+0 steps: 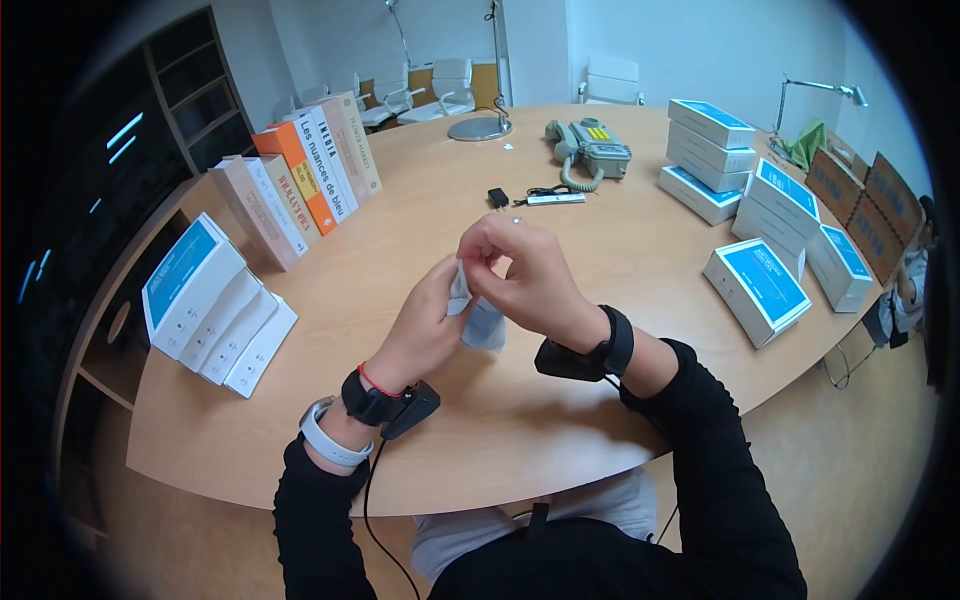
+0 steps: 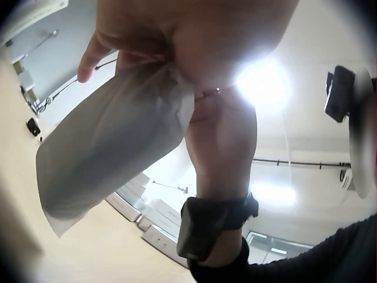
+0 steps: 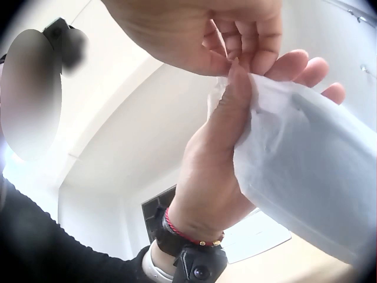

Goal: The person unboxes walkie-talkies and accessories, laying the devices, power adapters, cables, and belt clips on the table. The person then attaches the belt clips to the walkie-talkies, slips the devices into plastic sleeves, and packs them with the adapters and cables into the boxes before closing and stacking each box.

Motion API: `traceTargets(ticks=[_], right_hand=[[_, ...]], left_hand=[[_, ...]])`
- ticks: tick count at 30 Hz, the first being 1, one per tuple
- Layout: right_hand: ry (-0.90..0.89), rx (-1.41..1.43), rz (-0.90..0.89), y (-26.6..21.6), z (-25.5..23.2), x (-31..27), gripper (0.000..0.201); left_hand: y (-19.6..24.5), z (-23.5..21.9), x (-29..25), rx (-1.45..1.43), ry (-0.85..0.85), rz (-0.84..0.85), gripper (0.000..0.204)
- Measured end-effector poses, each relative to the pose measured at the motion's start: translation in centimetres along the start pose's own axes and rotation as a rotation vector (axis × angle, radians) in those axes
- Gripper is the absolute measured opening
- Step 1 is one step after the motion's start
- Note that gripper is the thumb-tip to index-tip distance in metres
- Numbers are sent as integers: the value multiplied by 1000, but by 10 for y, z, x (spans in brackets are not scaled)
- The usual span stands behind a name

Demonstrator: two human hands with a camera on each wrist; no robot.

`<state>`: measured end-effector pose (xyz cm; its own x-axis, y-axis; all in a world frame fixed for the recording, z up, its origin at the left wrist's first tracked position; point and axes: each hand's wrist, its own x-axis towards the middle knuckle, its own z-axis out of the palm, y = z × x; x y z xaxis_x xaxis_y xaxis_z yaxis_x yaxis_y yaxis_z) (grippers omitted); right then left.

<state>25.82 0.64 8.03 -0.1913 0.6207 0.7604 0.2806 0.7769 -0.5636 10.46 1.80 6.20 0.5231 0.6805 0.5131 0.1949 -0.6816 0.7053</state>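
Observation:
Both hands meet above the middle of the table. A whitish translucent bag (image 1: 484, 325) hangs below them, with a darker shape faintly visible inside it in the left wrist view (image 2: 112, 135). The left hand (image 1: 418, 325) grips the bag near its top, thumb on the near face and the other fingers behind, as the right wrist view shows at the bag (image 3: 306, 159). The right hand (image 1: 530, 280) pinches the bag's top edge with curled fingers beside the left thumb. What the bag contains cannot be made out.
White and blue boxes stand at the left (image 1: 215, 310) and in several stacks at the right (image 1: 760, 290). Upright books (image 1: 300, 180) line the left back. Behind the hands are a telephone (image 1: 598, 150), a black adapter (image 1: 497, 198), a white strip (image 1: 555, 199) and a lamp base (image 1: 480, 128).

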Motion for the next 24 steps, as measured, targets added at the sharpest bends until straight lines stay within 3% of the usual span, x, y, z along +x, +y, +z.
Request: traceTargets(ticks=[4, 6, 7, 9, 10, 12, 13, 15, 16, 18, 19, 23, 24], right_hand=[[41, -41, 13, 1, 3, -1, 8], [-23, -82, -160, 3, 2, 0, 13], [-30, -78, -168, 2, 1, 2, 13], [147, -22, -178, -4, -1, 6, 24], [187, 36, -165, 7, -1, 8, 35], [81, 281, 70, 12, -5, 12, 40], [81, 285, 62, 12, -7, 12, 40], [-447, 670, 473, 8, -9, 10, 51], [-450, 673, 467, 7, -9, 8, 51], [-679, 899, 553, 10, -7, 3, 64], [-686, 832, 568, 23, -3, 2, 75], [-748, 846, 505, 18, 3, -1, 78], [-798, 805, 568, 17, 0, -1, 77]], left_hand=[[-4, 1, 0, 116, 81, 90, 27], [-3, -5, -3, 60, -11, -63, 22], [-2, -10, -2, 64, 0, -64, 22], [3, -22, 0, -224, -64, -267, 32], [6, -27, 1, -214, -59, -266, 32], [14, -35, 2, -592, 0, -163, 50], [20, -39, 3, -630, 10, -135, 54], [25, -43, 2, -655, 36, -112, 56], [27, -43, 2, -689, 59, -94, 58], [27, -42, 1, -616, 68, -57, 58], [26, -42, -1, -544, 80, -21, 58], [28, -40, -1, -464, 153, 33, 55], [29, -40, -1, -308, 168, 107, 52]])
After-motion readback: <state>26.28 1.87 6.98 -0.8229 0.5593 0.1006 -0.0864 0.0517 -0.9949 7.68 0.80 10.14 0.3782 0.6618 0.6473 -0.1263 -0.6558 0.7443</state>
